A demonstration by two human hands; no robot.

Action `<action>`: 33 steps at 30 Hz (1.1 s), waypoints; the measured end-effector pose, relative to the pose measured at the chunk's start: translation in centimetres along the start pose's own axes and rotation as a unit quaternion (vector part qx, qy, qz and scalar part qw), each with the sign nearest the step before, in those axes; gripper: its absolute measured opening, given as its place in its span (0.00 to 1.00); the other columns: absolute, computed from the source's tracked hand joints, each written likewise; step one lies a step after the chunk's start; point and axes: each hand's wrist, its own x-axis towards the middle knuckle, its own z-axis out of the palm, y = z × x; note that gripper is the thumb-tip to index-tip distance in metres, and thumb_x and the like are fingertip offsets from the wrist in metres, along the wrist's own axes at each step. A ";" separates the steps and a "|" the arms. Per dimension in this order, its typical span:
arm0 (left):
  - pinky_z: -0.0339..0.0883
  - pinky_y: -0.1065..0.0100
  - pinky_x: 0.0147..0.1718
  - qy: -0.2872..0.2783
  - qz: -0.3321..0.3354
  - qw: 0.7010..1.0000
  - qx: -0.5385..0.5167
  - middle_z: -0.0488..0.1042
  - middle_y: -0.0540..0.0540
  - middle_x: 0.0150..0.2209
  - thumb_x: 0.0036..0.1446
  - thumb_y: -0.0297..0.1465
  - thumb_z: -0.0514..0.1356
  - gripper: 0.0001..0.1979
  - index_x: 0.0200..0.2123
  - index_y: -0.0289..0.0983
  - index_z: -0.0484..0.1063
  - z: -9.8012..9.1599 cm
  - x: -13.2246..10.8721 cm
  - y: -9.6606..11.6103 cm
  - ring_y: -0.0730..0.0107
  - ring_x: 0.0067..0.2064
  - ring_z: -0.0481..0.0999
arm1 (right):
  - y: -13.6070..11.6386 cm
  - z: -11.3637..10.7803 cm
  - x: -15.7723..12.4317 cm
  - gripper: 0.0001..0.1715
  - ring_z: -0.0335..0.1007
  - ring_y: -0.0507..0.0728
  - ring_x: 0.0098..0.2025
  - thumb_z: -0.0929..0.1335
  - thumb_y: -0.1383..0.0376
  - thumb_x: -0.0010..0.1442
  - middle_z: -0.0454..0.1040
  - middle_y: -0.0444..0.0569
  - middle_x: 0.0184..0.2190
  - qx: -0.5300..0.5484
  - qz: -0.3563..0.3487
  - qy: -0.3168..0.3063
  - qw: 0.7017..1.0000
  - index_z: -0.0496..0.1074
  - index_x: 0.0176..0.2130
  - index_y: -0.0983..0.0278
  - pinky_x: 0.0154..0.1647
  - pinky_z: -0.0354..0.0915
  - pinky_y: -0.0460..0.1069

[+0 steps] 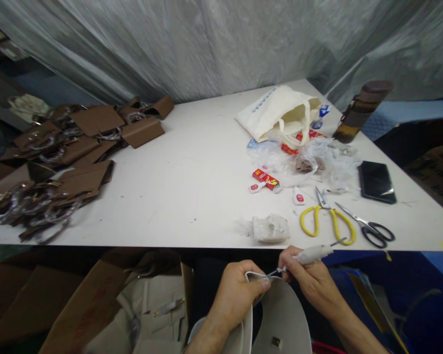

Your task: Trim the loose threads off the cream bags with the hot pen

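My left hand [237, 291] pinches the top edge of a beige handbag [286, 314], which hangs below the table's front edge and has a small metal fitting on its flap. In my right hand [310, 278] is a thin-tipped awl-like tool [312, 254] with a handle wrapped in whitish material. Its metal tip touches or nearly touches the bag's edge beside my left thumb. A whitish block [270, 228] in clear wrapping lies on the table just beyond my hands. Yellow-handled scissors [328, 216] and black-handled scissors [367, 226] lie to the right, both with blades apart.
Brown bags [96, 120] are heaped at the table's left. A cream tote [269, 110], plastic wrap [317, 162], small glue bottles [299, 196], a red box [266, 179], a phone [377, 182] and a drink bottle [363, 110] sit right. Below left, a carton [81, 300] holds beige bags.
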 end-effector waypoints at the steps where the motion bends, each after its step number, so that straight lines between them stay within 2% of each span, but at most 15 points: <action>1: 0.56 0.69 0.24 0.000 0.003 1.000 -0.002 0.71 0.52 0.19 0.45 0.31 0.67 0.05 0.25 0.35 0.76 0.0 0.0 -0.1 0.71 0.23 0.65 | 0.1 0.0 0.0 0.28 0.69 0.54 0.29 0.63 0.49 0.73 0.72 0.45 0.25 -0.004 -0.001 -0.003 1.000 0.72 0.30 0.63 0.32 0.65 0.46; 9: 0.55 0.69 0.24 -0.021 0.018 1.000 -0.003 0.69 0.53 0.19 0.45 0.31 0.65 0.05 0.25 0.35 0.76 0.3 -0.2 -0.5 0.72 0.24 0.63 | -0.3 0.0 0.2 0.29 0.67 0.53 0.26 0.61 0.50 0.75 0.68 0.42 0.21 -0.067 -0.019 -0.019 0.997 0.71 0.28 0.62 0.31 0.61 0.47; 15: 0.54 0.69 0.24 -0.016 0.007 1.000 -0.023 0.69 0.52 0.19 0.42 0.32 0.66 0.06 0.24 0.34 0.76 -0.1 0.0 -0.7 0.72 0.23 0.63 | -0.4 0.8 0.5 0.31 0.66 0.53 0.24 0.61 0.49 0.75 0.68 0.43 0.19 -0.046 -0.009 0.002 0.999 0.70 0.26 0.62 0.28 0.61 0.47; 19: 0.54 0.68 0.25 0.005 0.002 1.000 -0.026 0.70 0.51 0.19 0.41 0.32 0.67 0.07 0.23 0.34 0.76 -0.5 0.4 -1.0 0.71 0.24 0.64 | -0.1 1.2 0.0 0.28 0.69 0.53 0.26 0.64 0.49 0.73 0.71 0.44 0.22 -0.026 -0.020 0.017 0.999 0.72 0.28 0.63 0.29 0.64 0.46; 23: 0.54 0.68 0.25 0.017 -0.006 0.998 -0.061 0.70 0.51 0.18 0.40 0.34 0.68 0.09 0.23 0.34 0.76 -1.0 0.7 -1.1 0.71 0.23 0.64 | 0.4 1.5 -0.2 0.25 0.70 0.53 0.26 0.64 0.51 0.74 0.72 0.44 0.22 0.003 -0.023 0.055 0.998 0.74 0.31 0.63 0.29 0.66 0.45; 28: 0.55 0.69 0.24 0.037 -0.005 0.995 -0.090 0.71 0.49 0.19 0.38 0.35 0.69 0.11 0.23 0.34 0.76 -1.9 1.0 -1.3 0.70 0.23 0.65 | 0.4 1.2 1.3 0.19 0.72 0.53 0.29 0.64 0.54 0.74 0.74 0.44 0.26 -0.043 -0.080 0.194 0.977 0.75 0.36 0.61 0.33 0.69 0.45; 30: 0.56 0.69 0.24 0.042 0.000 0.995 -0.093 0.71 0.50 0.19 0.38 0.36 0.69 0.11 0.24 0.34 0.76 -2.3 1.3 -1.3 0.70 0.23 0.65 | 0.3 0.9 2.0 0.15 0.73 0.53 0.31 0.65 0.56 0.74 0.76 0.44 0.29 -0.080 -0.108 0.205 0.969 0.75 0.38 0.60 0.36 0.70 0.46; 33: 0.57 0.69 0.25 0.040 0.008 0.995 -0.088 0.71 0.51 0.20 0.40 0.37 0.69 0.12 0.27 0.34 0.76 -2.8 1.6 -1.3 0.70 0.24 0.65 | 0.3 0.7 2.8 0.11 0.74 0.54 0.36 0.66 0.59 0.74 0.77 0.44 0.33 -0.125 -0.147 0.178 0.965 0.75 0.40 0.59 0.40 0.70 0.47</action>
